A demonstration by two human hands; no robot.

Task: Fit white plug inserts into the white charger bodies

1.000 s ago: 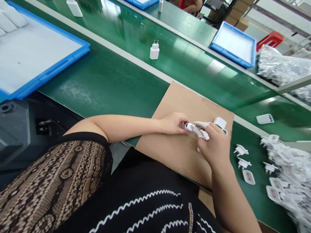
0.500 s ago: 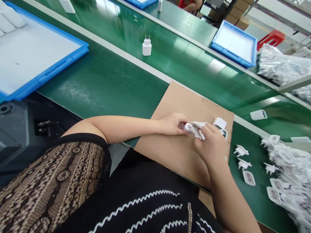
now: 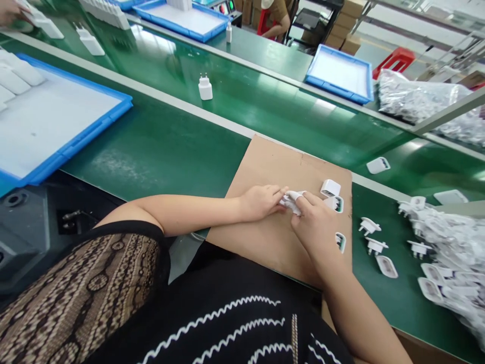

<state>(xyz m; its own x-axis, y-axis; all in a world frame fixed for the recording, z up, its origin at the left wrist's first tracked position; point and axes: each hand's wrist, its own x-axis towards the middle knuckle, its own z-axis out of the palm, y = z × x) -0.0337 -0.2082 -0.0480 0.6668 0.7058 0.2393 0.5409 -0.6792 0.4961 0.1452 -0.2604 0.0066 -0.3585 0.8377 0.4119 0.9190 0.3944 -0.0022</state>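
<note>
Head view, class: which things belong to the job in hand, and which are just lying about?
Likely in the job: white piece between left hand and right hand, cardboard, white casings, plug pieces.
Apparently lying about: red stool, brown boxes.

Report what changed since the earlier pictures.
Along the glossy green belt, the white two-pinned plastic charger and the open-ended white plastic casing have moved left; as the view shifted, another person's hand entered at upper left. The left hand and right hand still hold the small white plastic piece over the flat brown cardboard sheet.
</note>
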